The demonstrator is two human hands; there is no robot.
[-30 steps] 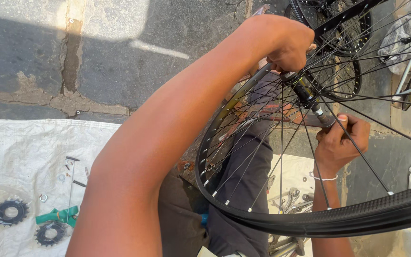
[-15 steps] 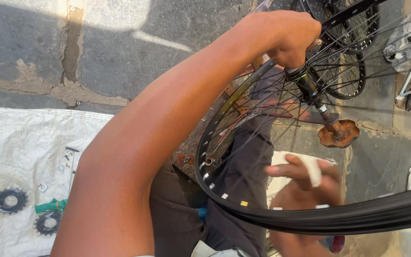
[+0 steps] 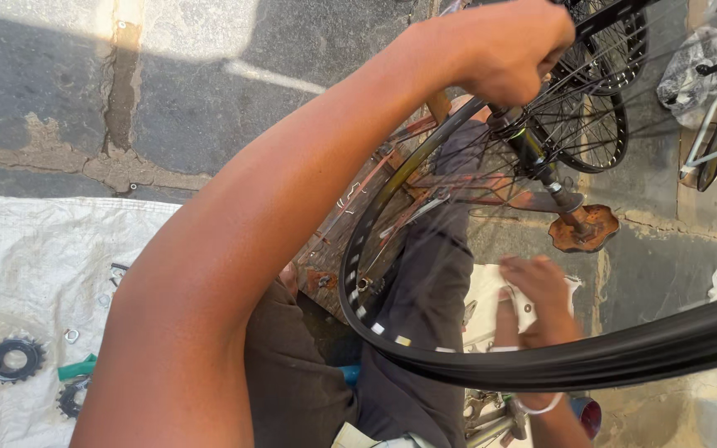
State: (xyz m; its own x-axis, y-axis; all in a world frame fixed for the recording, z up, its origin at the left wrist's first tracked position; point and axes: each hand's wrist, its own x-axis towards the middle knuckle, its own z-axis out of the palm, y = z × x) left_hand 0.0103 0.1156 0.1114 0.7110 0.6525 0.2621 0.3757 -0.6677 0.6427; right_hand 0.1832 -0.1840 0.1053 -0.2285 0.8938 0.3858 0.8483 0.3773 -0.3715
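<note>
A bicycle wheel with a black tyre (image 3: 624, 357) and thin spokes stands on a rusty axle stand (image 3: 582, 231) in front of me. My left arm stretches across the view, and my left hand (image 3: 512, 50) is closed around the top end of the wheel's axle (image 3: 533, 153). My right hand (image 3: 533, 294), blurred and with a thin band at the wrist, is low behind the spokes, near the tyre's inner side. Its fingers hold a small white rag (image 3: 526, 314). My dark trousers (image 3: 417, 315) show through the wheel.
A white sack sheet (image 3: 35, 257) lies on the paved ground at left, carrying two black sprockets (image 3: 12, 358), a green-handled tool (image 3: 76, 367) and small washers. Another spoked wheel (image 3: 599, 124) and bicycle parts are at top right. Metal tools (image 3: 491, 411) lie below the tyre.
My right hand has let go of the axle and dropped down towards the tyre, now holding the white rag. My left hand stays gripped on the top of the axle.
</note>
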